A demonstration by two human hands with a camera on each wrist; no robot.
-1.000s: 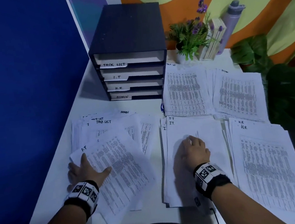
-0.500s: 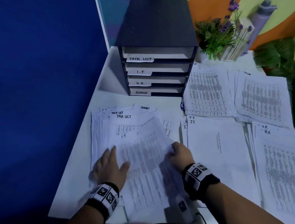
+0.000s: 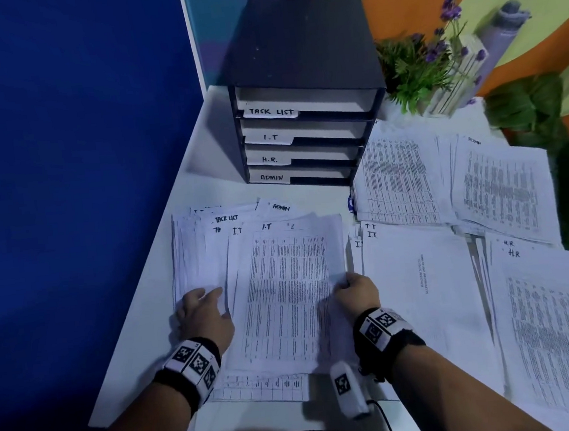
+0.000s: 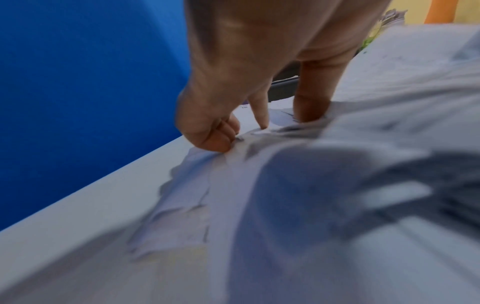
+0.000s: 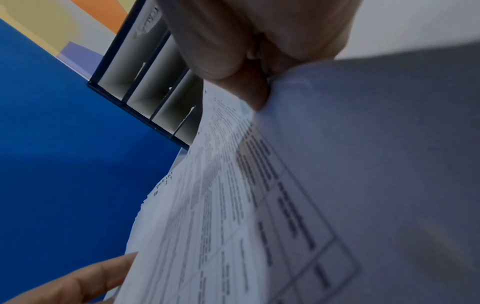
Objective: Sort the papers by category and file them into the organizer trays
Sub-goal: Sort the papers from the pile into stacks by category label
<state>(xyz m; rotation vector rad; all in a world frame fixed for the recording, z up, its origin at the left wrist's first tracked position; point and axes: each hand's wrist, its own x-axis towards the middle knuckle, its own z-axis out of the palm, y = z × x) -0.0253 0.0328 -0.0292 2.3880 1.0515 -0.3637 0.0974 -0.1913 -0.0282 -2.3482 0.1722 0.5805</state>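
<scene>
1. The left hand (image 3: 205, 316) rests with loosely spread fingers on the unsorted pile (image 3: 211, 256) at the counter's (image 3: 142, 331) left side, apparently pinning it so lower sheets stay put.
2. The right hand (image 3: 357, 293) pinches the right edge of the top sheet (image 3: 286, 294), marked I.T, seemingly to lift it clear.
3. Just right lies the I.T stack (image 3: 419, 272), its likely destination; H.R (image 3: 554, 322) and other sorted stacks lie beyond.
4. The organizer (image 3: 302, 86) stands behind, trays labelled, awaiting filing.
</scene>
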